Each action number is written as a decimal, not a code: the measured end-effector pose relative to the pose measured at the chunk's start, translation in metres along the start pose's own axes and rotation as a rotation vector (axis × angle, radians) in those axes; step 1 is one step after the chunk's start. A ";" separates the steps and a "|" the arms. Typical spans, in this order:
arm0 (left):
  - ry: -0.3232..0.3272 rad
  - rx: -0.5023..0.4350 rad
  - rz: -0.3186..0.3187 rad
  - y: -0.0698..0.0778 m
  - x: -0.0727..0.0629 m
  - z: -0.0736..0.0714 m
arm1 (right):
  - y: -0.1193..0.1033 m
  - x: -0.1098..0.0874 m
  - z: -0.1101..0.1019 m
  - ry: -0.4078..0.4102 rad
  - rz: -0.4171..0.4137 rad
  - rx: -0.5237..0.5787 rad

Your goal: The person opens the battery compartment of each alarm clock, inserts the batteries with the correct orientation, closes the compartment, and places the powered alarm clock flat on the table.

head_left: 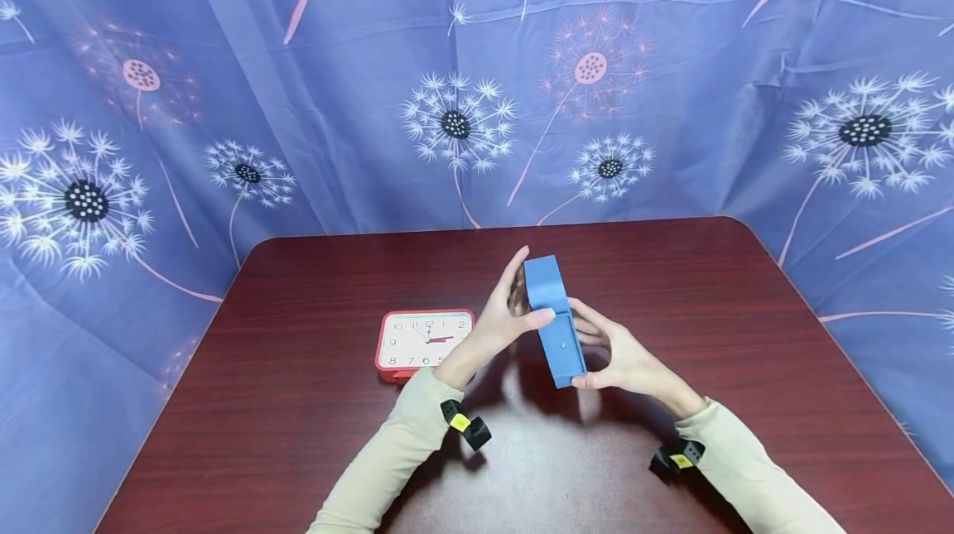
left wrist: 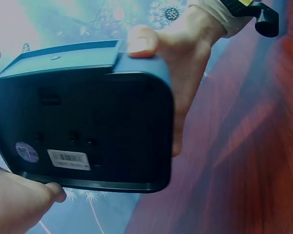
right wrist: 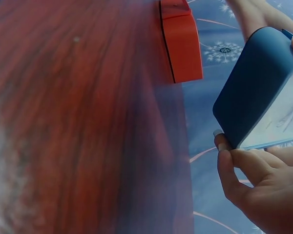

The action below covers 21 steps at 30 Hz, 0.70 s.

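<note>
A blue alarm clock is held tilted above the table between both hands. My left hand grips its far left side, with the thumb on the blue top. At the near right end my right hand pinches the corner. The left wrist view shows the clock's black back, bearing a barcode label and a round sticker. Part of its white face appears in the right wrist view. Left of my left hand, a red alarm clock rests on the table, its white dial upward and partly covered by the forearm.
The dark red wooden table has rounded far corners. Behind it and at both sides hangs a blue curtain with dandelion prints. Black straps with small cameras are on both wrists.
</note>
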<state>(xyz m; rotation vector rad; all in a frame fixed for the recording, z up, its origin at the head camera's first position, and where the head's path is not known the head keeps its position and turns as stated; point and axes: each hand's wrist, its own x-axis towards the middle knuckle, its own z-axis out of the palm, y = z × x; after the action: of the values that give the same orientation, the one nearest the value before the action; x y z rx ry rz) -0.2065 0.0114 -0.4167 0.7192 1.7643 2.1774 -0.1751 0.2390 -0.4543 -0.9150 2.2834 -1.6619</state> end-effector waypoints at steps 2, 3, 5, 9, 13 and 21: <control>0.009 0.025 0.026 0.000 0.000 -0.001 | 0.001 0.000 0.000 -0.017 0.000 -0.025; 0.013 0.037 0.040 0.001 0.000 -0.002 | 0.001 -0.001 -0.001 -0.027 0.002 -0.031; 0.014 0.053 0.059 0.001 -0.001 -0.004 | 0.002 -0.001 -0.001 -0.047 0.003 -0.044; 0.007 0.072 0.055 0.001 -0.003 -0.006 | 0.002 -0.003 -0.004 -0.069 0.014 -0.085; -0.002 0.082 0.024 0.001 -0.005 -0.008 | 0.000 -0.005 -0.007 -0.074 0.030 -0.132; -0.021 0.142 -0.039 -0.001 -0.007 -0.013 | -0.004 -0.008 -0.012 -0.091 0.048 -0.147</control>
<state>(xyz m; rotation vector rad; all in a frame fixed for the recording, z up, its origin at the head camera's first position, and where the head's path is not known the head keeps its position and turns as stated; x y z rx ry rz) -0.2073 -0.0028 -0.4210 0.7300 1.9215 2.0281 -0.1726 0.2527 -0.4478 -0.9373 2.3710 -1.4186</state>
